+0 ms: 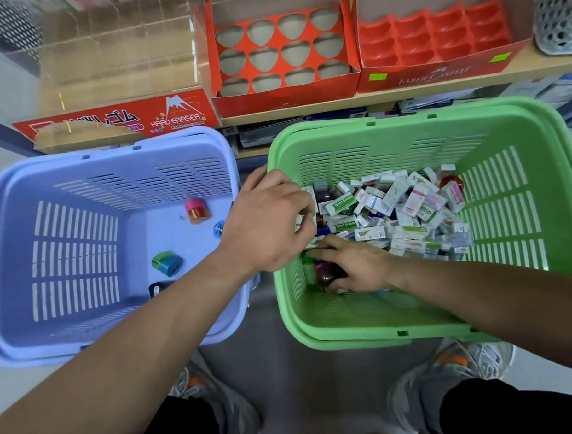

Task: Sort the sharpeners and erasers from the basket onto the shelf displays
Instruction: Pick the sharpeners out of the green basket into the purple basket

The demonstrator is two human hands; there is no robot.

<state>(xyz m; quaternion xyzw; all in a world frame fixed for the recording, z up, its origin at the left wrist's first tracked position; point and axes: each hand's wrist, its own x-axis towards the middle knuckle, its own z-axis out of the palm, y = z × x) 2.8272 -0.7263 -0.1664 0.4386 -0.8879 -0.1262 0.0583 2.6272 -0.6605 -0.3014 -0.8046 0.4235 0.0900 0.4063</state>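
Both hands dig in the green basket (pixel 523 206) at right: the left hand (pixel 272 224) pinches something unclear, the right hand (pixel 355 266) lies flat on erasers (pixel 392 212). A few sharpeners (pixel 167 263) sit in the blue basket (pixel 31 195) (shelf trays (pixel 442 69) are all empty).

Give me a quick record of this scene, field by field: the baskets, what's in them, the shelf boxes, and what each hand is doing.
green basket: on the floor, right side, holds a heap of boxed erasers with a few sharpeners mixed in
blue basket: left side, a few loose sharpeners on its bottom
shelf boxes: two red trays, slots empty; clear eraser box, appears empty
left hand: over the green basket's left edge, fingers curled; contents hidden
right hand: down in the green basket, on a dark round sharpener
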